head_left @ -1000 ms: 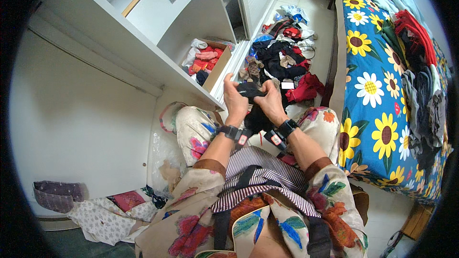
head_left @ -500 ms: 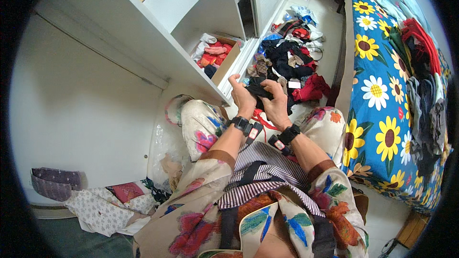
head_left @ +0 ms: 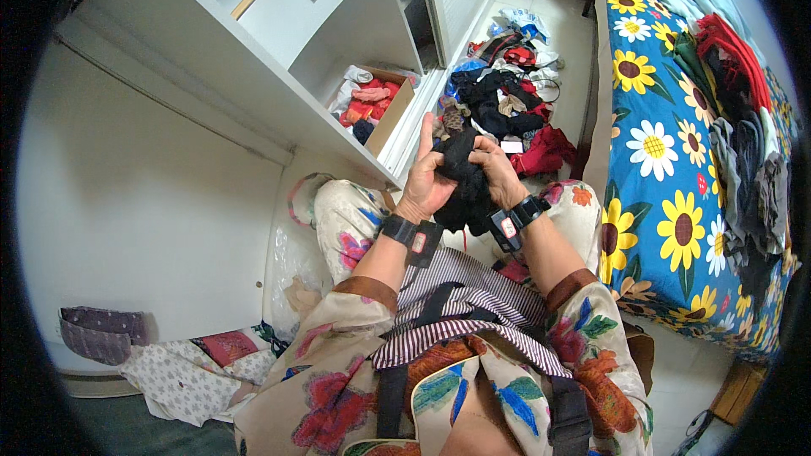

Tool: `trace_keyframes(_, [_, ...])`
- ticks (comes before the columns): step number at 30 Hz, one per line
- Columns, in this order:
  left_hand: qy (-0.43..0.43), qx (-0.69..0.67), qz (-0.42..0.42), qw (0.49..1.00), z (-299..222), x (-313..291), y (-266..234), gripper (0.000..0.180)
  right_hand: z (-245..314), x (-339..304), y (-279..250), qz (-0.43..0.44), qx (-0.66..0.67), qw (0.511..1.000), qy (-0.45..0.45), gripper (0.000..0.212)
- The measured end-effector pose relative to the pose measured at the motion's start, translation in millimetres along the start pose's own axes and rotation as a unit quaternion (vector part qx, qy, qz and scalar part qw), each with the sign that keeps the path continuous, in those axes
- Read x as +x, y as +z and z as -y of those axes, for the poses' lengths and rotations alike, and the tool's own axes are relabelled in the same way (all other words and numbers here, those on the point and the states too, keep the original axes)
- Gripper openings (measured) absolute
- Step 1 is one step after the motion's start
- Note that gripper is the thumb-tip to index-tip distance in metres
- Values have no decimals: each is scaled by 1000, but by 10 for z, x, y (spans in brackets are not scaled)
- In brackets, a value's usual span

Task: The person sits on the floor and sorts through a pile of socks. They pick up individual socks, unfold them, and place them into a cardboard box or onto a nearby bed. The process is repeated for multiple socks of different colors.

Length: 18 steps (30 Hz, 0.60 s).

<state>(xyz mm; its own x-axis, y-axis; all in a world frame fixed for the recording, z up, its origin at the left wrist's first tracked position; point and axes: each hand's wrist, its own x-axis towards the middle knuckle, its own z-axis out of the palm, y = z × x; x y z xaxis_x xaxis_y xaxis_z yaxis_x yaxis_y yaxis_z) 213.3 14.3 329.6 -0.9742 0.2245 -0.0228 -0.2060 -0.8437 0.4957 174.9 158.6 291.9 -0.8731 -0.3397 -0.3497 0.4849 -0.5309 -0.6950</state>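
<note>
A dark black garment (head_left: 465, 190), soft and bunched, hangs between my two hands above my lap; its kind I cannot make out. My left hand (head_left: 428, 184) grips its left side between thumb and curled fingers, with the index finger pointing up. On the other side my right hand (head_left: 500, 171) pinches the top edge. Just beyond the hands lies a heap of mixed clothes (head_left: 498, 110) on the floor, mostly black, with red, white and brown pieces. A dark red cloth (head_left: 545, 152) lies at its near right, beside a small white rectangular thing (head_left: 512, 147).
At left stands a white cabinet (head_left: 338, 34) with an open lower compartment holding a cardboard box (head_left: 393, 122) of red and white clothes. To the right is a bed with a sunflower cover (head_left: 650, 152); grey garments (head_left: 748, 186) and a red one (head_left: 735, 55) lie on it.
The black garment has been drawn nearer to me and now hangs longer below my hands. My left hand has turned, showing more of its palm. The view has shifted slightly.
</note>
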Motion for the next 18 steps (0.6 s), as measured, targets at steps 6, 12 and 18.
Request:
trace_keyframes(6, [33, -41, 31, 998, -32, -46, 194, 93, 117, -59, 15, 35, -34, 999, -16, 24])
trace_keyframes(12, [53, 155, 75, 984, -236, -46, 302, 97, 441, -67, -122, 105, -53, 989, -84, 29])
trace_keyframes(18, [137, 506, 24, 851, -288, 17, 162, 73, 418, -45, -182, 55, -104, 986, -117, 11])
